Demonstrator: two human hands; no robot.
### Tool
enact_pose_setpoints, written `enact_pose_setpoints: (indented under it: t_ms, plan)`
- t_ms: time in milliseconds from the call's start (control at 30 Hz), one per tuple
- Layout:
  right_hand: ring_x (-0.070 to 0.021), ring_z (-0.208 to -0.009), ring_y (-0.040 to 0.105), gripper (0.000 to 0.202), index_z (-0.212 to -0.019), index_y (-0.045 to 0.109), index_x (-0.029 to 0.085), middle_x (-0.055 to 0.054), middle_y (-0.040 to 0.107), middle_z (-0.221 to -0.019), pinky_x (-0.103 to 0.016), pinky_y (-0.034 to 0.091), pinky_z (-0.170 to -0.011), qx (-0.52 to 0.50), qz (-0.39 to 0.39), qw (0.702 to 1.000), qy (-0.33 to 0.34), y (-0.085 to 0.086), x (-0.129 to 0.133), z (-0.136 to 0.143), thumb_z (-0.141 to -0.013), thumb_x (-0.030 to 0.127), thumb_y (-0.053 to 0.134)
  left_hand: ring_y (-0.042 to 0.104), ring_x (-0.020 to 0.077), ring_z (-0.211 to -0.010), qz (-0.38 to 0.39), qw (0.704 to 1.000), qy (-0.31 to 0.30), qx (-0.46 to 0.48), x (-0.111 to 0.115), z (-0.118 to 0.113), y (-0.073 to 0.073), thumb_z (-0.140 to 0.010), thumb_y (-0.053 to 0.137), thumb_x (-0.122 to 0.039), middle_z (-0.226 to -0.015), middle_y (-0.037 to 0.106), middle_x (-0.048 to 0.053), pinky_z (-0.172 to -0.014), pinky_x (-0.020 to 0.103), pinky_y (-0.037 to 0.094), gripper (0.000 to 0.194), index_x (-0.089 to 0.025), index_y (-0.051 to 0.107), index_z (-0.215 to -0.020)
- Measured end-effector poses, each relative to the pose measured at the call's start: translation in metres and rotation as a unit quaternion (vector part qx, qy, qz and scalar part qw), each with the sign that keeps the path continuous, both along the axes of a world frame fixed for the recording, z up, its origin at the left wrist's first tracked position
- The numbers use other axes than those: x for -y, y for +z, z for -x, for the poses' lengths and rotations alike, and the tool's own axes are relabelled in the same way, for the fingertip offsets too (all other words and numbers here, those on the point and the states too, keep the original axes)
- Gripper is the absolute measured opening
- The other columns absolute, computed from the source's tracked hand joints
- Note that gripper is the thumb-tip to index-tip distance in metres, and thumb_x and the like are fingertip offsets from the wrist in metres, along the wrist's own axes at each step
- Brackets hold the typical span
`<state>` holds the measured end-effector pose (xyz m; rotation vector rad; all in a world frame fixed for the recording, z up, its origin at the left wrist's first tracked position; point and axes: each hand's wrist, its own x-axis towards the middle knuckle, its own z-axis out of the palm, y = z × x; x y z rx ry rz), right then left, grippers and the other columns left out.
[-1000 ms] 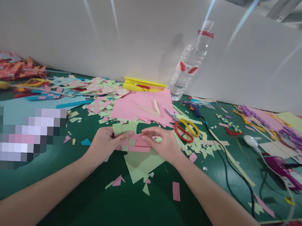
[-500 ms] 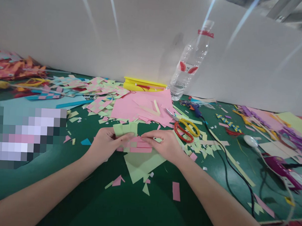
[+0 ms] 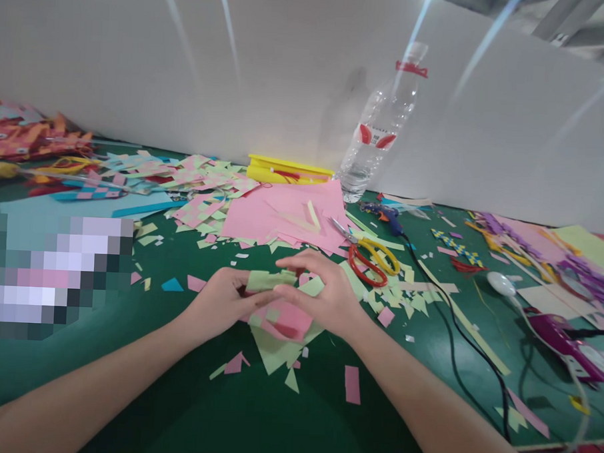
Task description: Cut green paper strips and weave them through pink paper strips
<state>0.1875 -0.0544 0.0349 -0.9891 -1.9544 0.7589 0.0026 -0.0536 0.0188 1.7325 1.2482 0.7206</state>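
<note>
Between my two hands is a woven piece of pink and pale green paper strips (image 3: 283, 316), its green strips bent over at the top. My left hand (image 3: 226, 296) grips its left side, thumb across the front. At the right, my right hand (image 3: 324, 287) has its fingers curled over the green strips and its thumb in front, pinching them. Below the weave a pale green paper sheet (image 3: 271, 355) lies on the green table. Red and yellow handled scissors (image 3: 368, 259) rest just beyond my right hand, partly over a pink sheet (image 3: 277, 212).
Beyond the pink sheet, a clear bottle (image 3: 379, 126) leans against the white partition (image 3: 189, 61). A blue glue gun (image 3: 390, 217) trails a black cord rightward. Paper scraps and woven pieces (image 3: 204, 175) cover the back left. A purple device (image 3: 567, 341) sits at the right.
My right hand has moved up over the top of the weave and closed on the green strips, which are now folded down. The weave has tilted, and my left hand has shifted slightly lower.
</note>
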Motion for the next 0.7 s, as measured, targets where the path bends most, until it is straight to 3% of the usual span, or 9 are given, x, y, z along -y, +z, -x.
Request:
enact_pose_setpoints:
  t_ms: [167, 267, 367, 433, 567, 633, 700]
  plan:
    - [-0.0119, -0.064, 0.058, 0.015, -0.078, 0.069, 0.021, -0.001, 0.067, -0.074, -0.024, 0.048, -0.059, -0.002, 0.027, 0.999, -0.025, -0.002, -0.001, 0.001, -0.079, 0.033, 0.061, 0.029, 0.0083, -0.044, 0.011, 0.999, -0.033, 0.008, 0.001, -0.002, -0.001, -0.073, 0.059, -0.048, -0.049, 0.033, -0.006, -0.041, 0.02, 0.027, 0.034, -0.017, 0.059, -0.059]
    - [-0.0124, -0.065, 0.058, 0.017, -0.077, 0.069, 0.02, -0.002, 0.067, -0.075, -0.025, 0.048, -0.06, -0.041, 0.049, 0.995, -0.078, -0.006, -0.007, -0.003, -0.077, 0.036, 0.063, 0.041, 0.0109, -0.049, 0.006, 0.999, 0.003, 0.037, -0.002, 0.0, 0.0, -0.077, 0.055, -0.049, -0.054, 0.046, -0.003, -0.045, 0.02, 0.034, 0.033, -0.018, 0.064, -0.078]
    - [-0.0111, -0.058, 0.054, 0.024, -0.076, 0.068, 0.019, -0.001, 0.064, -0.069, -0.024, 0.046, -0.053, -0.058, 0.102, 0.986, -0.119, -0.011, -0.013, -0.007, -0.074, 0.042, 0.064, 0.045, 0.0119, -0.05, 0.004, 0.999, 0.047, 0.021, -0.005, 0.004, 0.0, -0.079, 0.052, -0.05, -0.062, 0.058, 0.0, -0.045, 0.02, 0.034, 0.037, -0.018, 0.067, -0.09]
    - [-0.0104, -0.055, 0.052, 0.028, -0.081, 0.068, 0.018, -0.001, 0.063, -0.07, -0.023, 0.045, -0.05, -0.056, 0.141, 0.981, -0.12, -0.013, -0.015, -0.008, -0.072, 0.045, 0.064, 0.045, 0.012, -0.049, 0.006, 0.999, 0.054, 0.002, -0.007, 0.005, 0.0, -0.08, 0.051, -0.05, -0.063, 0.062, 0.001, -0.044, 0.02, 0.034, 0.038, -0.018, 0.07, -0.09]
    - [-0.0125, -0.069, 0.057, 0.039, -0.099, 0.064, 0.019, -0.005, 0.065, -0.095, -0.025, 0.047, -0.059, -0.045, 0.179, 0.978, -0.096, -0.012, -0.017, -0.008, -0.07, 0.045, 0.067, 0.053, 0.0155, -0.057, -0.007, 0.999, 0.047, -0.004, -0.006, 0.005, 0.0, -0.078, 0.052, -0.049, -0.073, 0.068, 0.004, -0.049, 0.022, 0.039, 0.037, -0.019, 0.072, -0.089]
    - [-0.013, -0.071, 0.056, 0.034, -0.093, 0.065, 0.018, -0.004, 0.064, -0.089, -0.024, 0.045, -0.06, -0.03, 0.167, 0.982, -0.08, -0.01, -0.015, -0.008, -0.071, 0.044, 0.066, 0.053, 0.0161, -0.056, -0.011, 0.999, 0.039, -0.011, -0.005, 0.004, 0.0, -0.077, 0.053, -0.048, -0.071, 0.069, 0.004, -0.049, 0.023, 0.04, 0.036, -0.019, 0.073, -0.088]
    - [-0.0114, -0.063, 0.051, 0.028, -0.078, 0.065, 0.017, 0.0, 0.059, -0.071, -0.023, 0.04, -0.055, -0.007, 0.147, 0.987, -0.064, -0.007, -0.013, -0.007, -0.075, 0.045, 0.061, 0.052, 0.0159, -0.053, -0.012, 0.999, 0.032, -0.02, -0.005, 0.002, 0.0, -0.076, 0.054, -0.047, -0.066, 0.068, 0.003, -0.048, 0.023, 0.039, 0.036, -0.019, 0.073, -0.085]
